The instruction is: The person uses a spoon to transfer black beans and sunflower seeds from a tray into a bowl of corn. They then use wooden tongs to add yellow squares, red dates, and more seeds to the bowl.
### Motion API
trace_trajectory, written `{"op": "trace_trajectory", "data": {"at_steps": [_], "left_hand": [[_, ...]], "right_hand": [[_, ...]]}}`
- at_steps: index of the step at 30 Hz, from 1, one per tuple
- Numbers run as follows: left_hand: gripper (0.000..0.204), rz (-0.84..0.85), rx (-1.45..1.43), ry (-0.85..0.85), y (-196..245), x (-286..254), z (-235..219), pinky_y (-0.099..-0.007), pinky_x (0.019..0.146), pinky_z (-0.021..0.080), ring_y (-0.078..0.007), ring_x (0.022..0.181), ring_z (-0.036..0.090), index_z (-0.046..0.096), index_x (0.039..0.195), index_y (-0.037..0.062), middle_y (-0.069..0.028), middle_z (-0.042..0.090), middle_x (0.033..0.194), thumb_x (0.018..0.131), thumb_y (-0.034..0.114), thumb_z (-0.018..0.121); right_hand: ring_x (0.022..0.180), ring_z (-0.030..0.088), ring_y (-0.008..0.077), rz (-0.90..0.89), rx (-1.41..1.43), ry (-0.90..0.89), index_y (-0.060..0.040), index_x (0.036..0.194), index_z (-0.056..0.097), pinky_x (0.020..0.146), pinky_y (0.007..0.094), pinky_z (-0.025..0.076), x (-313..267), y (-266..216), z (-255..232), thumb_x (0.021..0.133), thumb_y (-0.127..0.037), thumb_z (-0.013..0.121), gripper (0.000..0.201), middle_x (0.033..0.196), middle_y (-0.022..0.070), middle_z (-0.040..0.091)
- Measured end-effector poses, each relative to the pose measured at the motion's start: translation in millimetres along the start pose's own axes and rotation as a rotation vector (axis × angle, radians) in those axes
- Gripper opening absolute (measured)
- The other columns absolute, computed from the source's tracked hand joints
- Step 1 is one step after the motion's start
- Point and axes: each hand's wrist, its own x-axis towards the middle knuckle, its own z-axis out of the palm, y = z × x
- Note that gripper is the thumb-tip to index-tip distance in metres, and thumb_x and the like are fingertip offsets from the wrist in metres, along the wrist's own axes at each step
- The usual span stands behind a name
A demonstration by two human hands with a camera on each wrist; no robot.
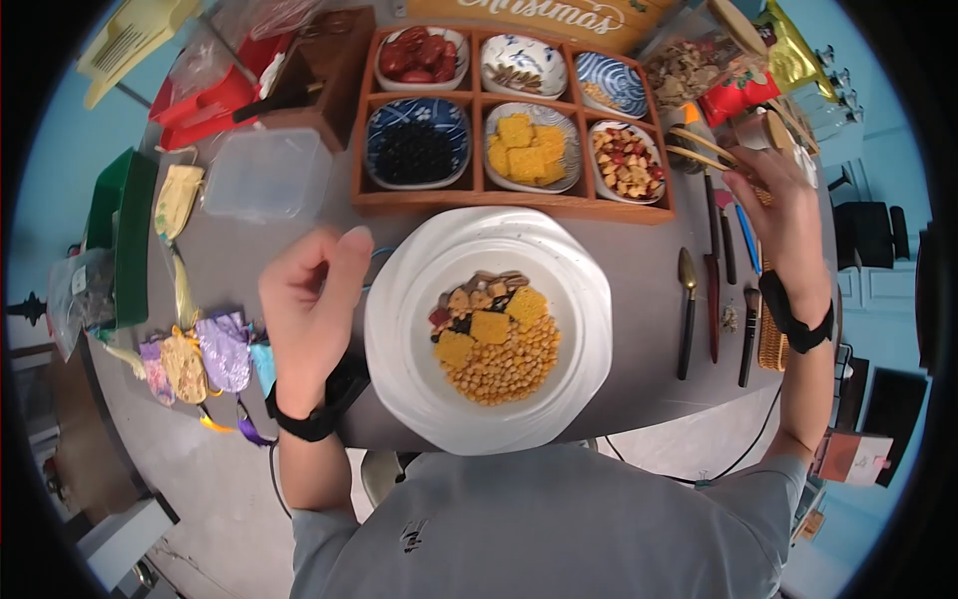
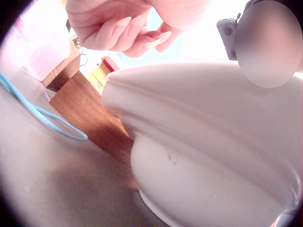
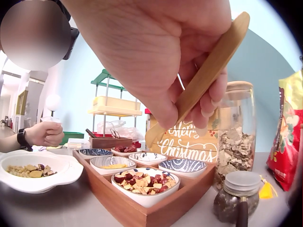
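Observation:
My right hand point(image 1: 783, 205) grips wooden tongs point(image 3: 208, 71), raised over the right end of the divided wooden tray point(image 1: 419, 199). Below the tongs in the right wrist view is a small bowl of diced red and tan pieces point(image 3: 147, 183). My left hand point(image 1: 314, 290) hovers at the left of a large white bowl point(image 1: 399, 299), fingers loosely curled and holding nothing. In that bowl lie round yellow beans point(image 1: 504, 369), yellow square pieces point(image 1: 489, 327), tan cubes and dark bits.
Other tray bowls hold red dates point(image 1: 419, 57), black bits point(image 1: 419, 150) and yellow squares point(image 1: 527, 150). A lidded jar point(image 3: 236, 194) and a tall jar point(image 3: 236, 137) stand right of the tray. Utensils, including a spoon point(image 1: 687, 299), lie at right; small pouches point(image 1: 222, 354) lie left.

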Motion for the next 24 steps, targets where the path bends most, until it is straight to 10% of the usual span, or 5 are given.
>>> {"op": "trace_trajectory", "data": {"at_steps": [24], "left_hand": [[0.039, -0.023, 0.03, -0.019, 0, 0, -4, -0.0226, 0.056, 0.026, -0.003, 0.061, 0.037, 0.049, 0.07, 0.0057, 0.006, 0.046, 0.066, 0.103, 0.019, 0.064]], "right_hand": [[0.089, 0.064, 0.0309, -0.134, -0.029, -0.162, -0.0013, 0.1, 0.071, 0.076, 0.0419, 0.054, 4, -2, 22, 0.081, -0.012, 0.077, 0.022, 0.091, 0.0106, 0.069]]}}
